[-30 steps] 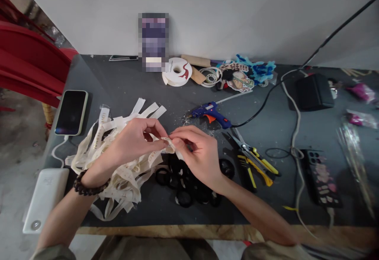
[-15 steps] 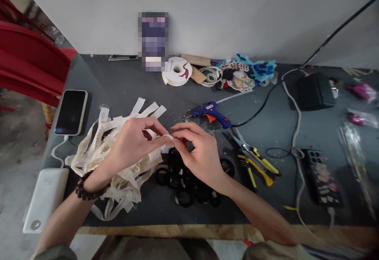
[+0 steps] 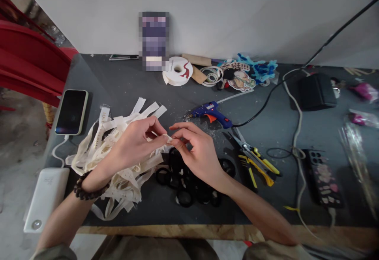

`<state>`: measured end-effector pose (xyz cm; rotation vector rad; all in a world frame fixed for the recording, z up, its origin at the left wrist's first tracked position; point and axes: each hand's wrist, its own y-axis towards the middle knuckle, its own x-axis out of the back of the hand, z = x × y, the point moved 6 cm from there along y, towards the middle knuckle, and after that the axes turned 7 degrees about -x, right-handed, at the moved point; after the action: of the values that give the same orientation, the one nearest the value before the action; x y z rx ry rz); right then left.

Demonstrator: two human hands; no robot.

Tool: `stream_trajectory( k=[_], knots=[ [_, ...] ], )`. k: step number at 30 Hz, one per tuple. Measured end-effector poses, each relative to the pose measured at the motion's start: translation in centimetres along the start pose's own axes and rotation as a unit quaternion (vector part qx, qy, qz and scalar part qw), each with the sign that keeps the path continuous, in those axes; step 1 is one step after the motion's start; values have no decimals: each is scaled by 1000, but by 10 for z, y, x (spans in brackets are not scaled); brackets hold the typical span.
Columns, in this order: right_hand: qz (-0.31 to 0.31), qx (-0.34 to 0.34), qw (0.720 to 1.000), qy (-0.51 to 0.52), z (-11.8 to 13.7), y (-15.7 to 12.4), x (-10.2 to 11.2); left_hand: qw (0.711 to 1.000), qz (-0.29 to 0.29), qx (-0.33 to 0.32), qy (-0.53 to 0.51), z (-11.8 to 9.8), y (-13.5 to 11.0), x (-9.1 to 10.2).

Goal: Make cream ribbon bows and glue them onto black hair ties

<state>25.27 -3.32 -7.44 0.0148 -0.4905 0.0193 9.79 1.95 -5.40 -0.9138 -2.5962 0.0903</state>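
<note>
At frame centre, the left hand [image 3: 133, 141] and right hand [image 3: 203, 155] pinch white ribbon [image 3: 169, 138]; if either pinch loosens, it could slip.

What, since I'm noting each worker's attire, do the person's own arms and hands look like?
The left hand and right hand wear no gloves, and no ring shows. A bracelet of dark brown, rounded beads circles the left wrist. The forearms are uncovered, with no watch visible; greyish-olive sleeves just show at the bottom edge.
</note>
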Motion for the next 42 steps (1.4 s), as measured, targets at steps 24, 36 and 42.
stream_trajectory(
  k=[24, 36, 42],
  knots=[
    [-160, 49, 986, 11, 9, 62, 6, 996, 68, 39, 32, 11, 0, 3],
    [-322, -202, 921, -80, -5, 269, -75, 974, 162, 32, 153, -16, -17, 6],
    [-339, -175, 921, -77, -16, 271, -73, 975, 173, 34, 135, -16, -19, 11]
  ],
)
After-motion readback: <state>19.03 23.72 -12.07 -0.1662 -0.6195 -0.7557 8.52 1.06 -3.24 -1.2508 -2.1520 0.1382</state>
